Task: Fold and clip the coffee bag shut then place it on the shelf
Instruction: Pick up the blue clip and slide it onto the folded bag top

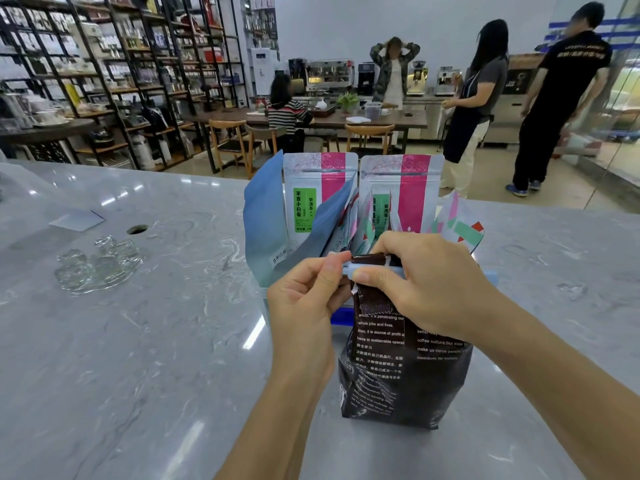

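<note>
A dark brown coffee bag (405, 372) with white print stands upright on the grey marble counter (156, 341). Its top is folded over. A pale blue bar clip (375, 271) lies across the fold. My right hand (426, 282) wraps over the bag's top and presses on the clip with the thumb. My left hand (308, 299) pinches the clip's left end between thumb and forefinger. Most of the clip is hidden under my fingers.
Just behind the bag, several tea pouches (318, 195) in pink, white and blue stand in a container. Clear glass cups (100, 265) sit to the left, near a round hole (137, 229) and a white card (77, 220). Shelves (104, 64), tables and people fill the room beyond.
</note>
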A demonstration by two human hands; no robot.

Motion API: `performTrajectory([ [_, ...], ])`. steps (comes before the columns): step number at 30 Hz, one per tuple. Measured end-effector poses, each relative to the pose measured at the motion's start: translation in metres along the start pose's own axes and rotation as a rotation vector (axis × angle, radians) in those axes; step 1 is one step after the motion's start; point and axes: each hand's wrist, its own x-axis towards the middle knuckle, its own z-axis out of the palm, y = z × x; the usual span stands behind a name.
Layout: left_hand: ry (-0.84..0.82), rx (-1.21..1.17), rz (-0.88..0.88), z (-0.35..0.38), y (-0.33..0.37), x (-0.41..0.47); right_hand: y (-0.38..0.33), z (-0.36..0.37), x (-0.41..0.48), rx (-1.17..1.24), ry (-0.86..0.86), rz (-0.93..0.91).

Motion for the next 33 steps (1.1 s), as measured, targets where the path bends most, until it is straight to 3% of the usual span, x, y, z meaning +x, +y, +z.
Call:
performTrajectory([
  [17,0.157,0.022,-0.011,0.008,-0.007,-0.011,-0.006,0.004,-0.008,-0.065,0.062,0.004],
  [22,0.21,0.153,0.14,0.011,-0.008,-0.02,-0.01,0.003,-0.008,-0.083,0.04,-0.001],
  [28,0.164,0.317,0.255,0.007,-0.012,-0.02,-0.008,0.007,-0.009,-0.092,0.077,0.01],
  [33,-0.016,0.345,0.206,-0.001,-0.006,-0.021,0.004,0.005,-0.008,-0.045,0.087,-0.044],
])
